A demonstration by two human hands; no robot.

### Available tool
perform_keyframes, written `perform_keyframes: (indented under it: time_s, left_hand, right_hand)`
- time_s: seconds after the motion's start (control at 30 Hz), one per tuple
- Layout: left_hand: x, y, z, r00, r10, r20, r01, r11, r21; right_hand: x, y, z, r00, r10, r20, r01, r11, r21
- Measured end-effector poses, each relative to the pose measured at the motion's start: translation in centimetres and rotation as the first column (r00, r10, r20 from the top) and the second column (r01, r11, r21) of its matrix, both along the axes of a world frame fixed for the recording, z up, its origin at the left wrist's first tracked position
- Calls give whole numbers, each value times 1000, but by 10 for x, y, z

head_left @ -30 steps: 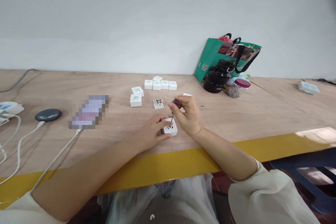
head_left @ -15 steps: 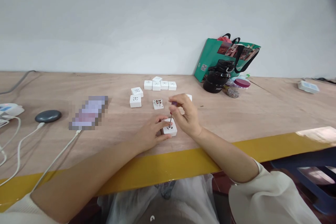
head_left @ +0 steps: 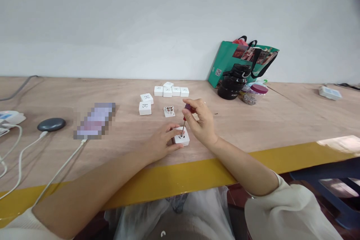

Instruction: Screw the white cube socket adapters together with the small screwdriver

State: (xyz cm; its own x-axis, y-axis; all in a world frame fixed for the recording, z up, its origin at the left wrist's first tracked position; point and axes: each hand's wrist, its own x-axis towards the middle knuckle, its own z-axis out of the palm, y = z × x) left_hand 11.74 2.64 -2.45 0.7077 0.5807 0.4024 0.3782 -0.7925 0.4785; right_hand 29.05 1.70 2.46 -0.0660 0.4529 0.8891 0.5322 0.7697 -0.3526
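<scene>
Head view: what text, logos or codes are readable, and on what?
"XS…" on the black bottle; remaining letters too blurred.
QR code on the green bag; too small to decode, as is the logo beside it.
Phone screen: pixelated, unreadable.
No other text legible.

Probably small assembly workshop, rest of room out of sight. Long wooden bench (head_left: 253, 120) against plain wall (head_left: 118, 26) at twelve o'clock. Screwdriver (head_left: 184, 117) tip at white socket (head_left: 182, 141) mid-bench, more sockets (head_left: 167, 92) grouped beyond at twelve. Personal things too: green bag (head_left: 223, 57), black flask (head_left: 230, 87) at one, cabled phone (head_left: 95, 120) at ten.
</scene>
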Motion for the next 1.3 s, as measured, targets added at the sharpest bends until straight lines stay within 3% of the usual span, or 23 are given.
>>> perform_keyframes:
  time_s: [0.17, 0.33, 0.5, 0.7, 0.9, 1.13, 1.3]
  left_hand:
    - [0, 0, 1, 1000, -6, -15, 6, 1000, 0]
    - [0, 1, 1, 1000, 0, -20, 0, 1000, -8]
    - [0, 1, 1, 1000, -5, -22, 4, 999, -33]
    - [-1, 0, 1, 1000, 6, -23, -7, 999, -41]
    - [0, 0, 2, 1000, 3, -21, -4, 999, -34]
    - [-1, 0, 0, 1000, 0, -5, 0, 1000, -28]
    - [0, 0, 1, 1000, -10, 1, 10, 1000, -23]
  right_hand:
    - [-1, 0, -5, 996, 89, -23, -91, 990, -107]
    - [0, 1, -2, 999, -2, 42, 2, 1000, -9]
    - [2, 1, -5, 996, 70, 61, -65, 994, -87]
    - [1, 1, -4, 998, -53, 19, 54, 997, -59]
    - [1, -1, -2, 996, 91, -9, -91, 988, -128]
    - [2, 1, 2, 999, -37, 33, 38, 998, -41]
    - [4, 2, -3, 997, 58, 45, -52, 993, -109]
